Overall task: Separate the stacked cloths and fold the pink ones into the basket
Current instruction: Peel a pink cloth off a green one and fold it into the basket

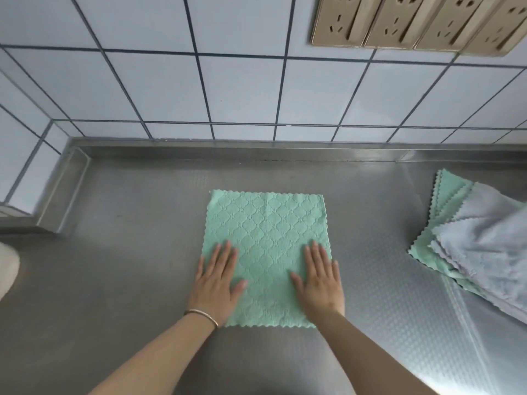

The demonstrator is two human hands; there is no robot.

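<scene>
A green cloth (266, 232) with a diamond pattern lies spread flat on the steel counter in the middle of the view. My left hand (216, 277) presses flat on its near left edge, fingers apart, with a thin bracelet on the wrist. My right hand (320, 280) lies flat on the cloth's near right part. Neither hand grips anything. At the right edge sits a stack of cloths (445, 218), green ones under grey ones (490, 252). No pink cloth and no basket is in view.
The steel counter (128, 266) ends at a raised back lip under a white tiled wall (228, 89). A row of beige wall sockets (413, 21) hangs at the top right. A pale rounded object (7, 266) shows at the left edge.
</scene>
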